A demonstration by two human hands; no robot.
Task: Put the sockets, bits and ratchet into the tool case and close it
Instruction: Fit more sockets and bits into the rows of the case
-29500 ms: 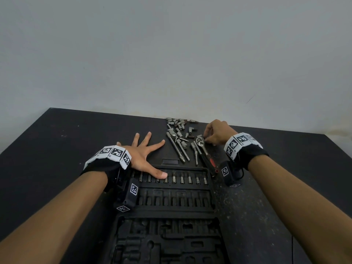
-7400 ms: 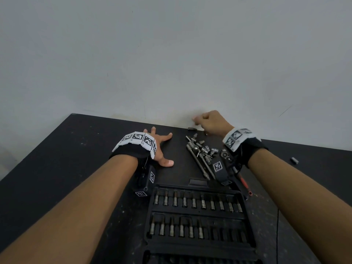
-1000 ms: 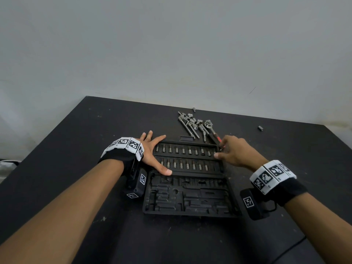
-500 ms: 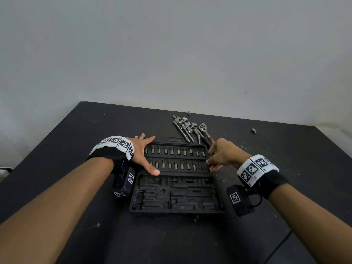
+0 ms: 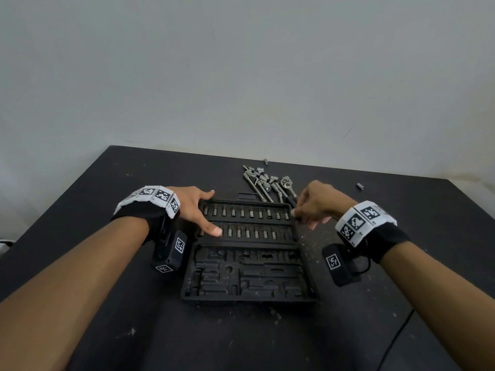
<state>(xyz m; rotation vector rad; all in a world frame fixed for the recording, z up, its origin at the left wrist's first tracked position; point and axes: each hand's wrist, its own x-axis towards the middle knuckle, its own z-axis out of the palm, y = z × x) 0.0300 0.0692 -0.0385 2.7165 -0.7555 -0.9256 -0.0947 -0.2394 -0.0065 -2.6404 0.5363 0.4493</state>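
On the worktop [image 5: 107, 330] my flat left hand [image 5: 199, 210] steadies the open tool case [image 5: 250, 295], my right hand [image 5: 316, 207] hovers loosely curled, holding nothing I can see; reaching back could scatter the ratchet [image 5: 288, 183] pile.

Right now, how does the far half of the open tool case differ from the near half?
The far half holds two rows of small metal bits standing in slots; the near half shows only bare moulded recesses. The left hand rests on the far half with its thumb across the second row, and the right hand touches its right edge; neither hand touches the near half. Both halves are black plastic and lie flat on the table.
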